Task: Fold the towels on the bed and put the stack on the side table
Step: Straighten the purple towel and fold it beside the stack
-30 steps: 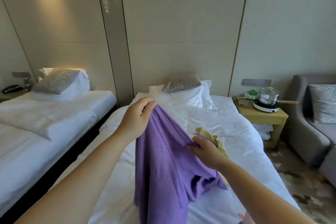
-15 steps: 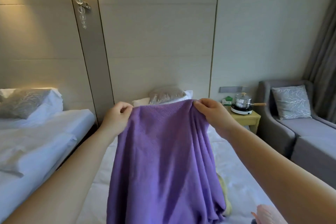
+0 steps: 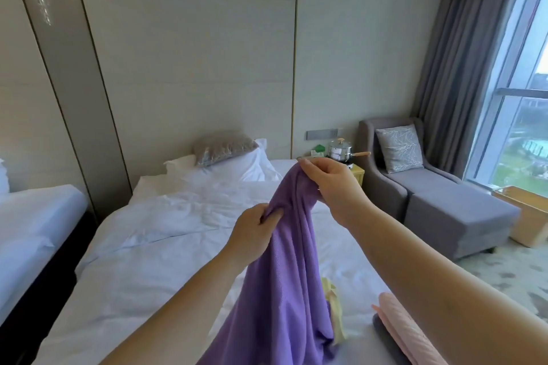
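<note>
A purple towel (image 3: pixel 284 281) hangs bunched above the white bed (image 3: pixel 154 246). My right hand (image 3: pixel 335 187) pinches its top edge, highest in view. Lower and to the left, my left hand (image 3: pixel 252 234) grips a fold of the same towel. A yellow towel (image 3: pixel 333 305) peeks out on the bed behind the purple one. At the lower right of the bed lies a pink towel (image 3: pixel 403 332) over a dark grey towel (image 3: pixel 388 341). The wooden side table (image 3: pixel 357 172) stands by the bed's far right corner, partly hidden behind my right hand.
A steel pot with a wooden handle (image 3: pixel 341 151) on a small cooker and a green box (image 3: pixel 318 149) occupy the side table. A grey armchair (image 3: pixel 415 181) with a cushion stands right of it, then a window. A second bed (image 3: pixel 32 216) is at left.
The towel was spread wide between both hands; now it is gathered into a narrow bunch. My left hand dropped lower and moved right, close under my right hand. The view swung right.
</note>
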A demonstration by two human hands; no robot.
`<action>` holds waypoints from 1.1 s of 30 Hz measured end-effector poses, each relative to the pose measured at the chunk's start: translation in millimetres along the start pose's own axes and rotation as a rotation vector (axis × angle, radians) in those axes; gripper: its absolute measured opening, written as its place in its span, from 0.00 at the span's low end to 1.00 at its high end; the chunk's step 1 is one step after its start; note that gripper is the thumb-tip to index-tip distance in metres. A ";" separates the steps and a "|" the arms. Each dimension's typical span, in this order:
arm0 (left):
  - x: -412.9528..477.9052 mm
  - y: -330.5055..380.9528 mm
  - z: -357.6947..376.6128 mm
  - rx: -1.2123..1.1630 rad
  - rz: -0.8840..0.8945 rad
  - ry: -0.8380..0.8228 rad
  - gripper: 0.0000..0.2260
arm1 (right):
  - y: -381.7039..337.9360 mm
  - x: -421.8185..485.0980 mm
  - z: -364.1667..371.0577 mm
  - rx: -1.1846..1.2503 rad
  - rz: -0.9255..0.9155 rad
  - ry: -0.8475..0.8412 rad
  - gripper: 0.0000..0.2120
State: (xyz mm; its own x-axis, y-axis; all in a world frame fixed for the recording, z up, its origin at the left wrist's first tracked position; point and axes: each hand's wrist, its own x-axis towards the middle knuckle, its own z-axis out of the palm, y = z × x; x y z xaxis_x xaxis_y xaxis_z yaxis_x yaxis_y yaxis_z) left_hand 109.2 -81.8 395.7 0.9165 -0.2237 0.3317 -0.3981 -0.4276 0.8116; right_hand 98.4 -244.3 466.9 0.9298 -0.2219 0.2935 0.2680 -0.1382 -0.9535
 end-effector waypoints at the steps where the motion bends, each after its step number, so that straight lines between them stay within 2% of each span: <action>1: 2.8 7.6 -2.4 -0.091 0.004 0.021 0.13 | 2.2 -1.0 -6.7 -0.001 -0.040 0.014 0.07; 4: 16.0 39.5 -12.9 -0.339 0.023 0.113 0.08 | 11.1 -2.6 -26.3 -0.022 -0.108 -0.023 0.05; 10: 43.0 115.6 -42.2 -0.549 0.068 0.201 0.08 | 27.5 -0.9 -40.8 -0.171 0.050 -0.445 0.18; 13: 44.0 138.2 -56.3 -0.548 0.098 0.232 0.09 | 22.9 0.8 -43.4 -0.124 0.048 -0.588 0.17; 16: 40.9 146.3 -61.7 -0.556 0.095 0.243 0.10 | 19.2 4.1 -41.0 -0.050 0.015 -0.637 0.11; 18: 38.6 144.5 -63.7 -0.541 0.085 0.260 0.11 | 18.7 5.0 -38.0 -0.043 -0.020 -0.630 0.06; 20: 36.6 137.4 -69.8 -0.504 0.074 0.294 0.11 | 17.7 10.3 -40.6 -0.120 -0.076 -0.537 0.02; 23: 32.2 114.3 -85.0 -0.389 0.007 0.387 0.10 | 11.7 22.5 -55.3 -0.118 -0.083 -0.329 0.05; 27: 23.2 72.6 -92.5 -0.120 -0.091 0.413 0.10 | -10.3 38.1 -66.3 -0.102 -0.147 -0.177 0.06; 31: 23.3 56.9 -81.1 0.009 -0.202 0.345 0.14 | -34.2 41.7 -54.7 -0.052 -0.262 -0.190 0.06; 33: 22.3 60.8 -68.0 0.037 -0.164 0.268 0.10 | -35.4 38.9 -45.5 -0.094 -0.288 -0.246 0.05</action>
State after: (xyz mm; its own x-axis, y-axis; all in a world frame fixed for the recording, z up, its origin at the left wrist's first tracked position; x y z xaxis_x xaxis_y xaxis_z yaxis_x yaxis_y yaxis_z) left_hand 108.1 -53.1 485.1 0.9445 0.0870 0.3167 -0.2410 -0.4715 0.8483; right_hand 113.6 -291.9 515.2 0.8556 0.0754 0.5121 0.5132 -0.2514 -0.8206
